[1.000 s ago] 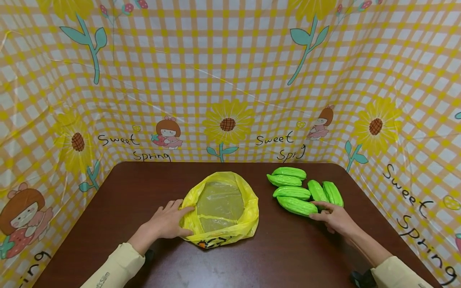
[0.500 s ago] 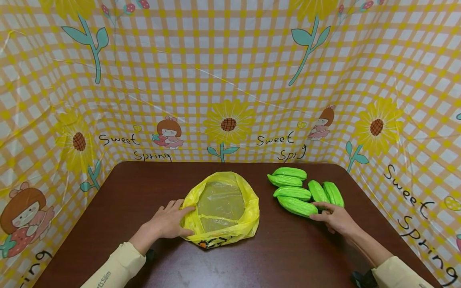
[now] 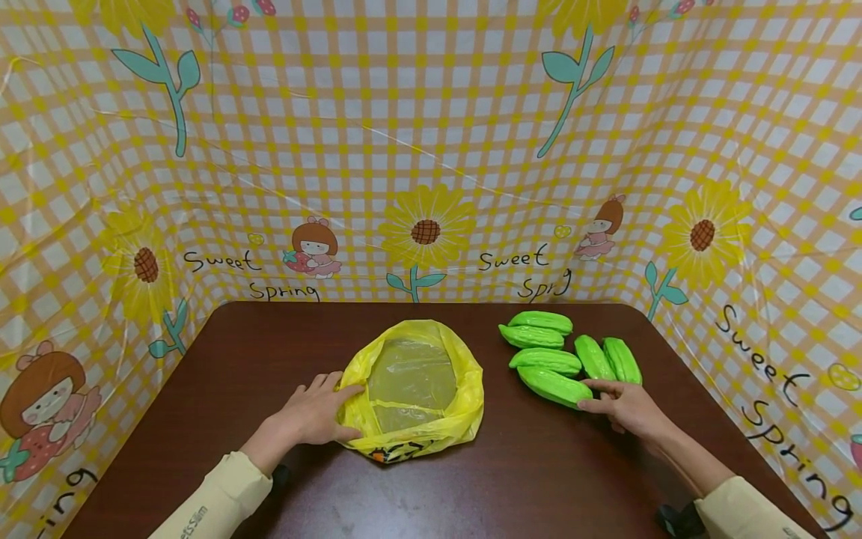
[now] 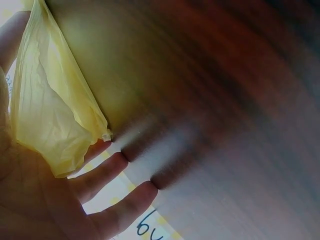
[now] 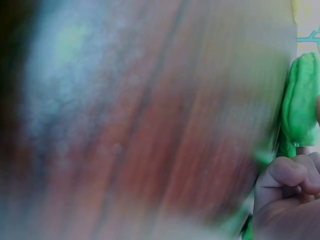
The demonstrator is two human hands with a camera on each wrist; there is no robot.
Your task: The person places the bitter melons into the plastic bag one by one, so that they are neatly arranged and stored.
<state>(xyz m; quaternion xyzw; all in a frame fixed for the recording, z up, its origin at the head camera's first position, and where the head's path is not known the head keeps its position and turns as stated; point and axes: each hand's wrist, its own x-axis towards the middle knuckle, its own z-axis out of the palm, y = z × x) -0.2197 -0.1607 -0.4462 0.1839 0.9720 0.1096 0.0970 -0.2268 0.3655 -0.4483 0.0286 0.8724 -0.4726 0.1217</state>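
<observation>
A crumpled yellow plastic bag [image 3: 465, 427] sits mid-table with its mouth spread wide upward. My left hand [image 3: 306, 415] rests against the bag's left side, index finger and thumb over its rim. In the left wrist view, thin yellow plastic [image 4: 55, 110] lies across the palm, and straight fingers [image 4: 125, 207] reach down to the table. On the right, my right hand [image 3: 629, 408] pinches the near end of a bright green bitter melon [image 3: 548, 383] between thumb and index finger. That melon lies on the table; the other fingers are curled in the right wrist view.
Several more bitter melons lie close by: a pair [image 3: 539, 329] at the back, one [image 3: 545, 361] alongside the pinched one, and two [image 3: 609, 359] to its right. A checked, flower-printed cloth [image 3: 431, 150] walls in the dark brown table [image 3: 256, 344] at back and sides.
</observation>
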